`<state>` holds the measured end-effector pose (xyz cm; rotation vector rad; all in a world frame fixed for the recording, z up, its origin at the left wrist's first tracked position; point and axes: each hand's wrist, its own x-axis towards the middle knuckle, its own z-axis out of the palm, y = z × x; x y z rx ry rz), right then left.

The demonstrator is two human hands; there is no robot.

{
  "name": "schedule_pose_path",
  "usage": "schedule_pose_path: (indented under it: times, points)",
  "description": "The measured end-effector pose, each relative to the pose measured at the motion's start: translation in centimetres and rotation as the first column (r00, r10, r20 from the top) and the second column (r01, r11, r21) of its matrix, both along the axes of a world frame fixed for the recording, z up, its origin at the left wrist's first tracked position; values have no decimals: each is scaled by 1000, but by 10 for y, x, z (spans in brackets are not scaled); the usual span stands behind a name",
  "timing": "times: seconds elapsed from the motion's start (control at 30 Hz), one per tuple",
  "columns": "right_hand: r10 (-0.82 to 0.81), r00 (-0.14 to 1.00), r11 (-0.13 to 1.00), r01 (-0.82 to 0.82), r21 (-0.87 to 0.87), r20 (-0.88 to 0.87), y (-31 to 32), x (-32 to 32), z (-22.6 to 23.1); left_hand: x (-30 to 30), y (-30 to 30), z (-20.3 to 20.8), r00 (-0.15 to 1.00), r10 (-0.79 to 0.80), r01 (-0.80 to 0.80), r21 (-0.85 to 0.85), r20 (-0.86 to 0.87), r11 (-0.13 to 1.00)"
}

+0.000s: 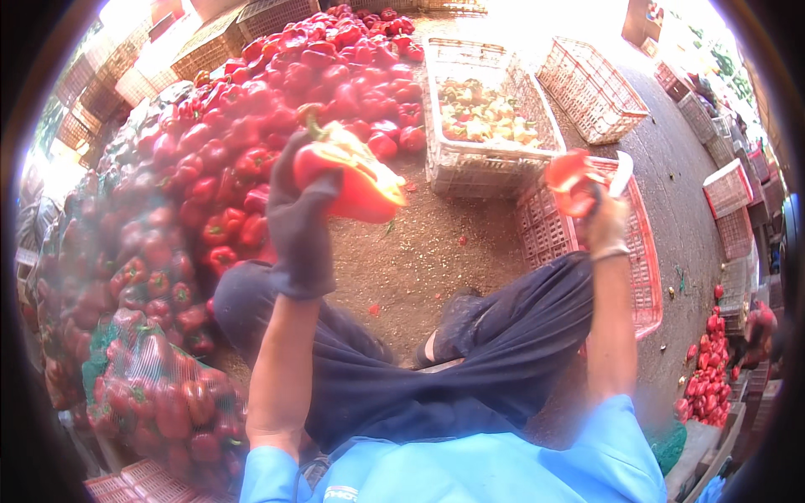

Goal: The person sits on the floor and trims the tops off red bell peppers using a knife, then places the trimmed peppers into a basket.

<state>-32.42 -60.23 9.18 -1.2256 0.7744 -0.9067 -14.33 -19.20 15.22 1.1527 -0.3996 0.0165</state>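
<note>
My left hand [306,210], in a dark glove, is closed around a cut red bell pepper [352,174]. The pepper's green stem and pale inner flesh show. My right hand [607,225], in a pale glove, grips a knife [620,173] whose light blade points upward. A red pepper piece [568,173] is at the fingers of that hand, partly smeared, beside the blade. Below my right hand stands a red plastic crate [644,277]. A large heap of whole red bell peppers [251,163] lies beyond and left of my left hand.
A pale crate [495,159] ahead holds yellowish-green pepper scraps [486,113]. Another crate [594,92] stands behind it to the right. A green mesh bag of red peppers [172,402] sits at my left. More peppers [708,377] lie at the far right near stacked crates [728,201].
</note>
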Motion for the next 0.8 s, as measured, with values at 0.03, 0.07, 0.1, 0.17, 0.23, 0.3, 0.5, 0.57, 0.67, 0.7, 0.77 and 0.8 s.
schedule_pose_path:
  times: [0.03, 0.07, 0.1, 0.17, 0.23, 0.3, 0.5, 0.57, 0.67, 0.7, 0.77, 0.8]
  points:
    - [-21, 997, 997, 16, -72, -72, -7, -15, 16, 0, 1, -5, 1000, -16, 16, -2, 13, 1000]
    - [-141, 951, 986, 111, -123, -274, -40, -40, 19, -1, -3, -7, 998, -53, 53, 13, 25, 999]
    - [-142, 923, 958, 37, -285, -358, -62, -60, 16, -5, -10, -8, 996, -85, 84, 14, 15, 996]
    - [-257, 720, 800, -215, -560, -645, -80, -85, 11, -10, -17, -9, 992, -122, 122, 40, 9, 992]
    - [-131, 690, 866, -270, -422, -711, -52, -75, 20, -13, -22, -17, 989, -145, 143, 91, 8, 985]
    - [128, 906, 953, -226, -203, -404, -21, -59, 18, -19, -28, -20, 985, -122, 85, 273, 122, 958]
    - [742, 571, 616, -788, 20, -352, 141, 44, 67, -30, -36, -27, 833, -129, -284, 615, 539, 736]
    - [782, 507, 550, -835, 18, -363, 163, 63, 51, -35, -40, -30, 783, -194, -313, 644, 591, 698]
    - [844, 439, 516, -822, 243, -309, 168, 76, 38, -37, -39, -44, 679, -263, -360, 623, 686, 695]
    - [862, 439, 504, -797, 333, -255, 168, 79, 35, -35, -38, -47, 687, -277, -353, 641, 672, 682]
    - [867, 459, 499, -803, 327, -196, 166, 77, 22, -31, -37, -49, 731, -320, -296, 703, 603, 647]
    - [871, 463, 490, -807, 328, -163, 167, 74, 18, -31, -38, -49, 788, -324, -195, 711, 524, 676]
